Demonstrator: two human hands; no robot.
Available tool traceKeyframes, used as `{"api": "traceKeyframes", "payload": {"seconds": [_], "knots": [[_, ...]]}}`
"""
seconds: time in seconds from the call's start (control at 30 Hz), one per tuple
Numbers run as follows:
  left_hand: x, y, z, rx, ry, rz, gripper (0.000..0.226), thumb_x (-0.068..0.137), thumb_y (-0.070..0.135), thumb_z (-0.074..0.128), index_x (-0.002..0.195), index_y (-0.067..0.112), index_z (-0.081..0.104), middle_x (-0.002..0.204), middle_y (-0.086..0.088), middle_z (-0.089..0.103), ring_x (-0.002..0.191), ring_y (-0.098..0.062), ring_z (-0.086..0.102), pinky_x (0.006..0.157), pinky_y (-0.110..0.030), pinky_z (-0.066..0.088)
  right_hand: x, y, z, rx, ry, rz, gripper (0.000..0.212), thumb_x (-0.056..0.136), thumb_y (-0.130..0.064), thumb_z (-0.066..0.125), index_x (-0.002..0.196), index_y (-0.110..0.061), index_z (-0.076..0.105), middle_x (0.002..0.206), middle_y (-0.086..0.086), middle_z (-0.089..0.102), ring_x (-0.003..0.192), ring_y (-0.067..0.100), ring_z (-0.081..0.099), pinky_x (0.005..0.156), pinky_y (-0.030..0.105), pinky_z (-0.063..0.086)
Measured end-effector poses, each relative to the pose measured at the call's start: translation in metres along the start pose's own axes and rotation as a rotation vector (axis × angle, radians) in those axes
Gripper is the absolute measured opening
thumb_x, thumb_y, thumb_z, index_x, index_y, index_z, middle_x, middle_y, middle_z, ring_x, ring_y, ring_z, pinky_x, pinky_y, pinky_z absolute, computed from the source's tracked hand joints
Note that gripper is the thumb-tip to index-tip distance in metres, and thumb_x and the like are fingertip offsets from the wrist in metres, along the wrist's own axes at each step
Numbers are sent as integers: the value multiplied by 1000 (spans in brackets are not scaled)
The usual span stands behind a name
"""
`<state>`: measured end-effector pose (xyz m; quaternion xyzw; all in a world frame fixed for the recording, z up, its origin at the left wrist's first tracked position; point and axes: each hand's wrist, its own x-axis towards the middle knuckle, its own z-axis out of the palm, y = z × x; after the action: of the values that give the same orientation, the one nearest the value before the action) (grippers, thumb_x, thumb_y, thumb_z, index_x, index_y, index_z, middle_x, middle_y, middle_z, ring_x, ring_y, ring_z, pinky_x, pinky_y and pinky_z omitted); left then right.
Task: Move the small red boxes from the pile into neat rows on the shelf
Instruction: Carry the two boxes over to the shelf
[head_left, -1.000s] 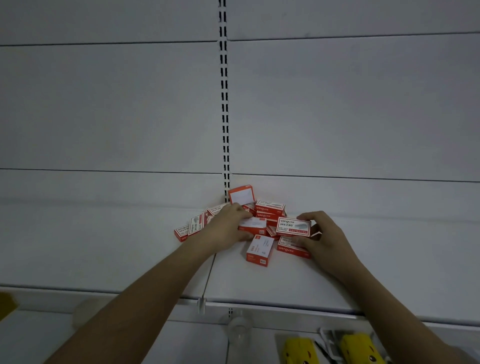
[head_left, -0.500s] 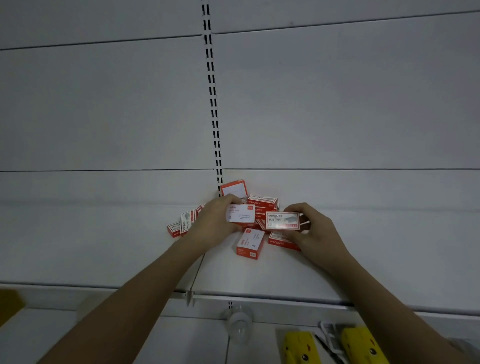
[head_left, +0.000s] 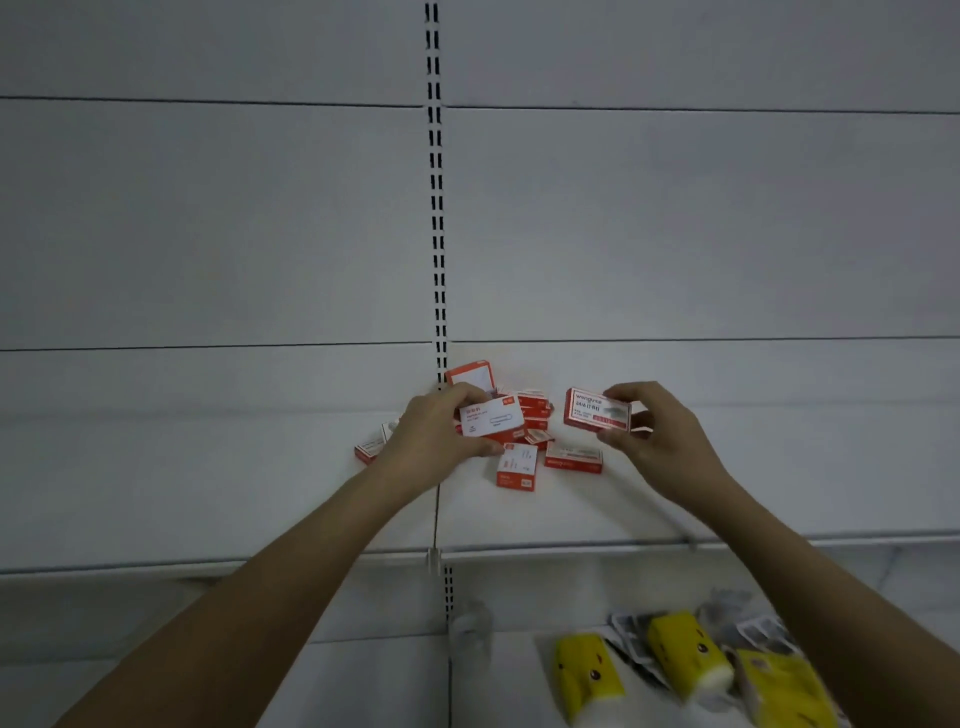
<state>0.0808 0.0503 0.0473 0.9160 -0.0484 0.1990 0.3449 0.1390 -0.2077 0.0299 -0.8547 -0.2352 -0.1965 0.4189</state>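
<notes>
A pile of small red and white boxes lies on the white shelf by the slotted upright. My left hand holds one red box above the pile's left part, its white face toward me. My right hand holds another red box lifted to the right of the pile. Two boxes lie apart at the front, one upright-lengthwise and one sideways. Another box peeks out left of my left wrist.
The slotted upright divides the white back panel. The shelf's front rail runs across below my forearms. On the lower shelf at the right lie yellow packages and some grey packets.
My right hand has carried its box up and away to the right of the pile. My left hand has lifted its box slightly. The camera has tilted, showing more of the lower shelf.
</notes>
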Motion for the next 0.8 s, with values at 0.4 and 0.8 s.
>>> {"api": "traceKeyframes", "payload": {"seconds": [0.4, 0.8], "knots": [[-38, 62, 53, -180, -165, 167, 57, 67, 19, 85, 118, 20, 61, 114, 7, 61, 97, -6, 55, 61, -6, 44, -95, -28, -90, -301, 71, 181, 40, 80, -13, 74, 118, -19, 62, 110, -1, 60, 87, 14, 58, 74, 21, 42], [-87, 223, 127, -217, -203, 230, 57, 67, 26, 85, 119, 20, 63, 117, 1, 63, 102, -12, 57, 76, -16, 45, -198, 12, -254, -306, 115, 297, 39, 85, -19, 70, 123, -20, 60, 115, -2, 60, 87, 8, 61, 64, 15, 46]]}}
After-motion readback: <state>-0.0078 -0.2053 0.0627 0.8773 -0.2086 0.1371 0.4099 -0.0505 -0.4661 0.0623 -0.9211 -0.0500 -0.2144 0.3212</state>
